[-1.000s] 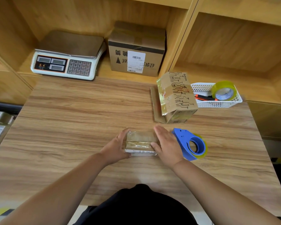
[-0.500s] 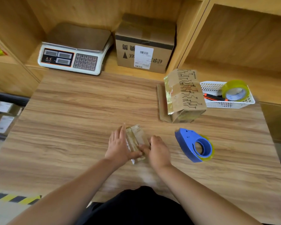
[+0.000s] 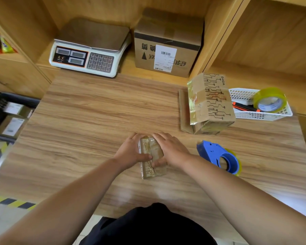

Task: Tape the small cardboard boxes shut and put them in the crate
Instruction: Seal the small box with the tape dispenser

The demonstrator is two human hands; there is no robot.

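A small taped cardboard box (image 3: 151, 169) lies on the wooden table, its long side pointing away from me. My left hand (image 3: 131, 152) grips its left side, thumb across the top. My right hand (image 3: 171, 150) grips its right side, thumb also on top. A blue tape dispenser (image 3: 219, 157) lies on the table just right of my right hand. A black crate (image 3: 0, 103) with several labelled boxes stands off the table's left edge.
A larger printed cardboard box (image 3: 212, 101) leans on flat cardboard at the right. Behind it a white basket (image 3: 242, 94) holds a tape roll (image 3: 269, 99) and a cutter. A scale (image 3: 88, 50) and a big box (image 3: 168, 45) sit on the shelf.
The small box has been turned from lying crosswise to pointing away from me. Both hands moved with it and now hold its long sides.
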